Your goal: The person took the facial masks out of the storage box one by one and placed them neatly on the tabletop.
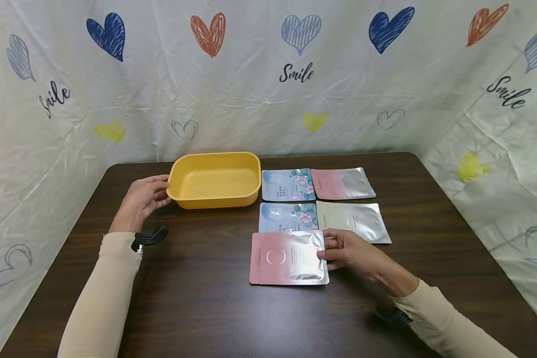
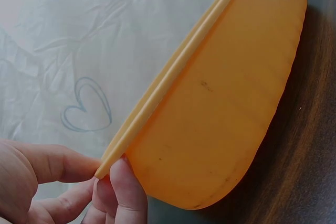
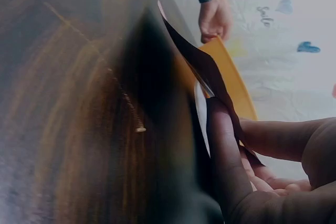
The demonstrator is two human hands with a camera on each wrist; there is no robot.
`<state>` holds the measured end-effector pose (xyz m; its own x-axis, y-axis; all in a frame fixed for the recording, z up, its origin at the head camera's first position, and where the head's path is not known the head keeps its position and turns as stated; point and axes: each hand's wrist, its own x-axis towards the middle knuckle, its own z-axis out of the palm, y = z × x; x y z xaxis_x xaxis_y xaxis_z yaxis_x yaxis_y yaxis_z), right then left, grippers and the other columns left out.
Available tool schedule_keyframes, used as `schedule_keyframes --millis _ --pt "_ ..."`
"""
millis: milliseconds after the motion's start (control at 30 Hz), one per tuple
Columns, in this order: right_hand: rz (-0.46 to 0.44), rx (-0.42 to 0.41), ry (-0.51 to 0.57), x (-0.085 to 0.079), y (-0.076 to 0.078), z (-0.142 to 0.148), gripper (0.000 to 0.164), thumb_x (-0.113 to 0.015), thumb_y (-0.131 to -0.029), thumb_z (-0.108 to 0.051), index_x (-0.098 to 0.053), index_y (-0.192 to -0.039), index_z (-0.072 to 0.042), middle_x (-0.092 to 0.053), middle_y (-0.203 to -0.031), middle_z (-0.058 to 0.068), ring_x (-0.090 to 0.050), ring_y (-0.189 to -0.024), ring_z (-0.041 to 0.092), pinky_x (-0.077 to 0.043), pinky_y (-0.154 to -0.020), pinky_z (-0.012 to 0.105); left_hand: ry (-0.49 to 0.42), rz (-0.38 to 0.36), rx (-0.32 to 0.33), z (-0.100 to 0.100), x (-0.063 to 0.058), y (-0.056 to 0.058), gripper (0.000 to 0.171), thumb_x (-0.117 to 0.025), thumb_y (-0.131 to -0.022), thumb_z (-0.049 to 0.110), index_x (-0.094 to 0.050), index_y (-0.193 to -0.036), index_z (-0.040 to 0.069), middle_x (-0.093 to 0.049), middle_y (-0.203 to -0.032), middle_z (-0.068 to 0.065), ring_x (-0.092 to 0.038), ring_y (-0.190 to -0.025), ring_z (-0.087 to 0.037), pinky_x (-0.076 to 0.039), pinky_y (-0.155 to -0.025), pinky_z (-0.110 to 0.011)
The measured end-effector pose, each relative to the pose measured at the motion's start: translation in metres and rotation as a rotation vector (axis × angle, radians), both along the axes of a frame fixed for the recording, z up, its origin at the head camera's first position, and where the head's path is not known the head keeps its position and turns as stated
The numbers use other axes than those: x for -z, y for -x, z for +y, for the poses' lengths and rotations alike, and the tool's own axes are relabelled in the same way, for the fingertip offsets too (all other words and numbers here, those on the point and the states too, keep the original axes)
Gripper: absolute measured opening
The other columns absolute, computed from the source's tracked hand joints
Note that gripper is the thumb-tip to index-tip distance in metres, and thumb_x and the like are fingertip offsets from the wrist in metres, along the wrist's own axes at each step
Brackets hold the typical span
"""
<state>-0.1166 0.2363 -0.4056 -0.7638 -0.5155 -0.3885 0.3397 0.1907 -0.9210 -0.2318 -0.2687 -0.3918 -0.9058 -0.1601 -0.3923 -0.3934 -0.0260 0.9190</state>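
Note:
At the left end of a yellow plastic basin [image 1: 215, 181], my left hand [image 1: 144, 199] pinches its rim between thumb and fingers. The left wrist view shows the basin's outer wall [image 2: 210, 108] tilted across the picture, the fingertips right at the rim. My right hand [image 1: 351, 252] pinches the right edge of a pink-and-silver face mask packet [image 1: 273, 263]. Seen edge-on in the right wrist view, that packet [image 3: 197, 56] bends slightly and stands off the table. It overlaps the lower part of a blue floral packet [image 1: 286, 216] in the head view.
Right of the basin, another blue floral packet [image 1: 288, 185] lies beside a second pink-and-silver one [image 1: 343, 183]. A pale green-and-silver packet [image 1: 358, 219] lies in the nearer row. All rest on a dark wooden table [image 1: 197, 298], with a heart-printed cloth [image 1: 250, 99] hanging behind.

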Motion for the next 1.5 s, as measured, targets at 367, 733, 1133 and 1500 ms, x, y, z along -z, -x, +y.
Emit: schedule_keyframes --millis 367,733,1133,1500 --pt "0.073 -0.066 -0.045 0.001 -0.009 -0.001 0.046 -0.065 -0.095 0.000 -0.041 -0.132 0.017 -0.068 -0.101 0.016 -0.069 -0.086 0.020 -0.062 -0.075 0.037 -0.008 -0.010 0.002 0.001 -0.002 0.000 0.048 -0.061 -0.102 0.016 -0.051 -0.149 0.009 -0.053 -0.124 0.003 -0.056 -0.107 -0.020 -0.059 -0.078 -0.024" --pt "0.220 -0.123 -0.247 -0.005 -0.014 -0.005 0.059 -0.072 -0.093 -0.005 -0.041 -0.141 0.012 -0.061 -0.088 0.012 -0.064 -0.077 0.020 -0.062 -0.067 0.037 -0.007 0.000 0.002 0.001 -0.001 0.000 0.048 -0.061 -0.102 0.016 -0.051 -0.149 0.008 -0.053 -0.123 0.003 -0.057 -0.105 -0.019 -0.059 -0.080 -0.026" --pt "0.347 -0.100 -0.348 -0.013 -0.017 -0.007 0.053 -0.072 -0.092 -0.006 -0.049 -0.139 0.006 -0.055 -0.086 0.010 -0.061 -0.073 0.023 -0.062 -0.062 0.035 0.011 -0.009 0.016 0.001 0.001 0.001 0.049 -0.060 -0.103 0.018 -0.050 -0.150 0.009 -0.052 -0.130 0.001 -0.054 -0.112 -0.021 -0.059 -0.086 -0.027" --pt "0.473 -0.136 -0.482 -0.023 -0.018 -0.008 0.044 -0.067 -0.097 -0.011 -0.053 -0.135 0.006 -0.069 -0.080 0.006 -0.071 -0.068 0.018 -0.058 -0.058 0.028 0.011 0.002 0.005 0.001 -0.002 -0.001 0.048 -0.061 -0.102 0.017 -0.051 -0.148 0.008 -0.052 -0.126 0.002 -0.055 -0.107 -0.021 -0.059 -0.078 -0.024"
